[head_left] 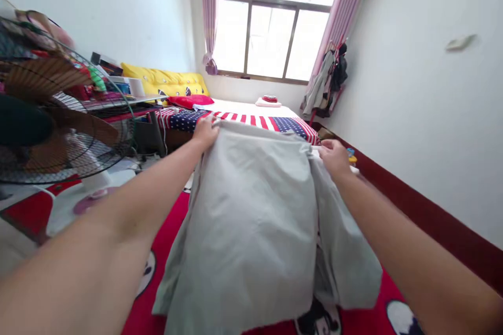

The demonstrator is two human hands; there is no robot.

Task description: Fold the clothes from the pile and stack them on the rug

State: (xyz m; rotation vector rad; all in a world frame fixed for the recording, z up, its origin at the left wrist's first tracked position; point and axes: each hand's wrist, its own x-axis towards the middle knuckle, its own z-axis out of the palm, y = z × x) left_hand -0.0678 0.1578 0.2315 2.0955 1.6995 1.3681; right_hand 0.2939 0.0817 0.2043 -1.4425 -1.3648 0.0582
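A pale grey-green garment [255,209] hangs spread between my two hands over a red printed bedspread [165,241]. My left hand [205,133] is closed on its upper left edge. My right hand [334,158] is closed on its upper right edge. The cloth drapes down toward me in folds, with a loose flap on the right side. Both arms are stretched forward.
A stars-and-stripes cover [251,120] lies farther up the bed, with a red pillow [190,100], yellow cushions [165,79] and a small folded pile [269,101]. A standing fan [51,115] and cluttered shelf are at left. Clothes [328,81] hang by the window.
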